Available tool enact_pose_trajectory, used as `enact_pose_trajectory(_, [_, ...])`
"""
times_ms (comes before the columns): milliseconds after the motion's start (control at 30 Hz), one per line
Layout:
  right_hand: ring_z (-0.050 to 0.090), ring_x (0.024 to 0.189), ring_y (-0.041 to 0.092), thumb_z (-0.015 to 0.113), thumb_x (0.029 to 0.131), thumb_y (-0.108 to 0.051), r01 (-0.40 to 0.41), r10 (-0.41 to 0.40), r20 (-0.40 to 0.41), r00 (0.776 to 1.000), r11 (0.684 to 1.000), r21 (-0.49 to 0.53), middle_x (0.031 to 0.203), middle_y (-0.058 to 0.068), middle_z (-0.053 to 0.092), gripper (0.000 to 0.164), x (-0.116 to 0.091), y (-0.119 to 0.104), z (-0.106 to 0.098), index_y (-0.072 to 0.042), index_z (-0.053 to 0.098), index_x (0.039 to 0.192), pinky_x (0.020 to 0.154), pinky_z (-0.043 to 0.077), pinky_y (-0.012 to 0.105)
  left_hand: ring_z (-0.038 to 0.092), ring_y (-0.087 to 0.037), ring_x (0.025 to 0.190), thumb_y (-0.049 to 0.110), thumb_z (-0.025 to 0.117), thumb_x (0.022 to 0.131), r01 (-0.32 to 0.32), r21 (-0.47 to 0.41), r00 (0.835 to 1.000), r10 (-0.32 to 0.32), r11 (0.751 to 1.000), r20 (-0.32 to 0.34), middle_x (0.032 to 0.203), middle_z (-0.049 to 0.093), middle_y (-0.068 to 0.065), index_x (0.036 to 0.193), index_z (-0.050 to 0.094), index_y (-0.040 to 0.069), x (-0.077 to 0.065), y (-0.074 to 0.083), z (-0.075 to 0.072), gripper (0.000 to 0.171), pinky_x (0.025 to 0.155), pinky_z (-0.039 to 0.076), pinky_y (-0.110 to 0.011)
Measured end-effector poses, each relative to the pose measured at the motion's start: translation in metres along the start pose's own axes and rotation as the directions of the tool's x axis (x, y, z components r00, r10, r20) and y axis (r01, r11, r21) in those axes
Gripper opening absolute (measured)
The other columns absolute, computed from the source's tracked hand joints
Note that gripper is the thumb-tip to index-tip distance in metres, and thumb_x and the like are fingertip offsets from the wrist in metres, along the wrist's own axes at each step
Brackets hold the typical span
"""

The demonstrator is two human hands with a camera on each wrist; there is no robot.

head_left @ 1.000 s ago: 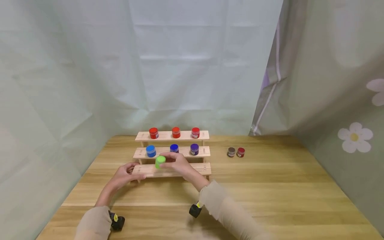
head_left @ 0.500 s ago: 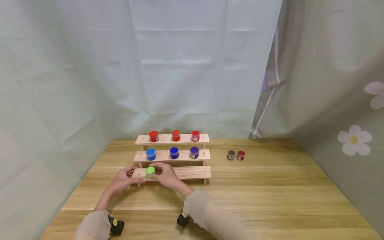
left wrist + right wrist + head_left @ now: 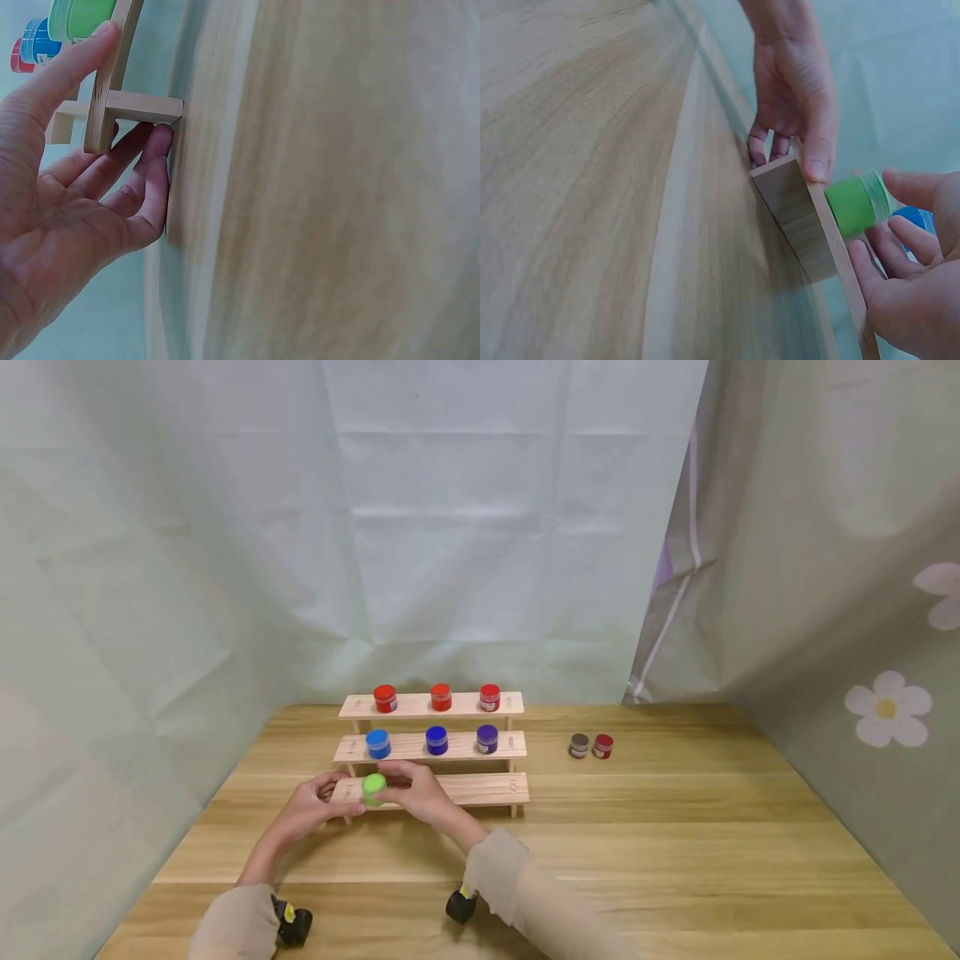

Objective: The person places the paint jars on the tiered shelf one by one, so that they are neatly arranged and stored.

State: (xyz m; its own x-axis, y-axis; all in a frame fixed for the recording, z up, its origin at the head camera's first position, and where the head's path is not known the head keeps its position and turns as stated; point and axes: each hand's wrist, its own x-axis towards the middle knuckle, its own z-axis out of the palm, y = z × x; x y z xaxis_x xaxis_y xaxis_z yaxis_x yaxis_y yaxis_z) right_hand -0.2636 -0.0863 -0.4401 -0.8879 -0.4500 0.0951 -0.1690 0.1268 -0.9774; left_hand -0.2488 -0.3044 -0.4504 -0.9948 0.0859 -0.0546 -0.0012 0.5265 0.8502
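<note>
A three-tier wooden display stand is in the middle of the head view. My left hand grips the left end of its lowest tier, thumb along the plank's edge and fingers beneath, by the leg. On that tier, close to the left thumb, a small paint jar with a green lid stands upright. My right hand is just to the right of this jar, fingers loosely bent. In the right wrist view its thumb and fingers are spread around the lid side of the green jar, not closed on it.
Light blue, dark blue and purple jars line the middle tier; three red-lidded jars stand on top. A brown jar and a dark red jar sit on the table right of the stand. Cloth hangs behind.
My right hand carried the green jar leftward and down onto the lowest tier's left end, then shifted slightly right, its fingers loosening. The left hand stayed on the stand.
</note>
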Motion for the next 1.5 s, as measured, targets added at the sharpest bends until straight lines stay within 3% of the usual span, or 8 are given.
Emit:
enact_pose_trajectory(200, [0.061, 0.117, 0.024, 0.07, 0.089, -0.014, -0.015, 0.015, 0.009, 1.0, 0.999, 0.029, 0.129, 0.01, 0.065, 0.042, -0.006, -0.007, -0.008, -0.007, 0.061, 0.13, 0.091, 0.052, 0.024, 0.057, -0.023, 0.111, 0.027, 0.079, 0.081, -0.005, 0.011, 1.0, 0.005, 1.0, -0.002, 0.132, 0.056, -0.026, 0.137, 0.045, -0.008, -0.003, 0.001, -0.001, 0.074, 0.085, 0.046, -0.024])
enact_pose_trajectory(600, [0.064, 0.113, 0.029, 0.064, 0.093, -0.008, 0.09, -0.09, -0.005, 0.996, 0.991, 0.103, 0.125, 0.021, 0.064, 0.038, -0.014, -0.028, -0.036, 0.001, 0.059, 0.129, 0.089, 0.052, 0.022, 0.055, -0.025, 0.111, 0.029, 0.079, 0.081, 0.02, 0.043, 1.0, -0.019, 0.999, -0.011, 0.132, 0.055, -0.026, 0.137, 0.045, -0.007, -0.006, 0.0, -0.007, 0.075, 0.085, 0.046, -0.024])
enact_pose_trajectory(900, [0.063, 0.114, 0.029, 0.061, 0.095, -0.007, 0.111, -0.105, -0.09, 0.99, 0.992, 0.067, 0.126, 0.023, 0.063, 0.036, -0.032, -0.037, -0.087, 0.001, 0.058, 0.13, 0.092, 0.053, 0.025, 0.053, -0.03, 0.117, 0.033, 0.078, 0.082, 0.026, 0.059, 1.0, -0.026, 0.998, -0.005, 0.136, 0.053, -0.027, 0.14, 0.042, -0.006, -0.005, 0.003, -0.007, 0.079, 0.091, 0.045, -0.03])
enact_pose_trajectory(1067, [0.063, 0.105, 0.013, 0.06, 0.095, -0.008, 0.093, -0.08, -0.159, 0.984, 0.993, 0.078, 0.128, 0.023, 0.062, 0.037, -0.039, -0.035, -0.117, 0.002, 0.057, 0.13, 0.093, 0.051, 0.024, 0.053, -0.03, 0.116, 0.032, 0.078, 0.082, 0.024, 0.068, 1.0, -0.023, 0.997, -0.012, 0.135, 0.053, -0.027, 0.139, 0.042, -0.007, -0.006, 0.003, -0.007, 0.078, 0.088, 0.044, -0.027])
enact_pose_trajectory(1167, [0.062, 0.106, 0.009, 0.06, 0.096, -0.009, 0.088, -0.071, -0.227, 0.971, 0.994, 0.065, 0.127, 0.021, 0.062, 0.037, -0.042, -0.033, -0.137, 0.002, 0.057, 0.131, 0.096, 0.049, 0.024, 0.053, -0.028, 0.114, 0.032, 0.078, 0.082, 0.018, 0.052, 1.0, -0.018, 0.998, -0.004, 0.134, 0.053, -0.027, 0.139, 0.043, -0.006, -0.004, 0.003, -0.005, 0.077, 0.087, 0.045, -0.026])
enact_pose_trajectory(1333, [0.061, 0.116, 0.023, 0.057, 0.096, -0.007, 0.07, -0.044, -0.314, 0.948, 0.995, 0.075, 0.13, 0.023, 0.06, 0.036, -0.049, -0.025, -0.168, 0.002, 0.056, 0.132, 0.096, 0.047, 0.02, 0.055, -0.027, 0.113, 0.03, 0.079, 0.081, 0.007, 0.031, 1.0, -0.007, 0.999, 0.0, 0.133, 0.055, -0.026, 0.137, 0.045, -0.006, -0.001, 0.003, -0.001, 0.074, 0.087, 0.045, -0.026])
enact_pose_trajectory(1500, [0.064, 0.102, 0.007, 0.059, 0.097, -0.009, 0.041, -0.022, -0.385, 0.923, 0.998, 0.042, 0.128, 0.025, 0.06, 0.036, -0.053, -0.013, -0.195, 0.003, 0.057, 0.13, 0.089, 0.048, 0.015, 0.054, -0.029, 0.116, 0.03, 0.079, 0.081, 0.015, 0.042, 1.0, -0.015, 0.999, -0.008, 0.133, 0.055, -0.026, 0.137, 0.046, -0.005, 0.0, 0.002, 0.0, 0.074, 0.088, 0.045, -0.027])
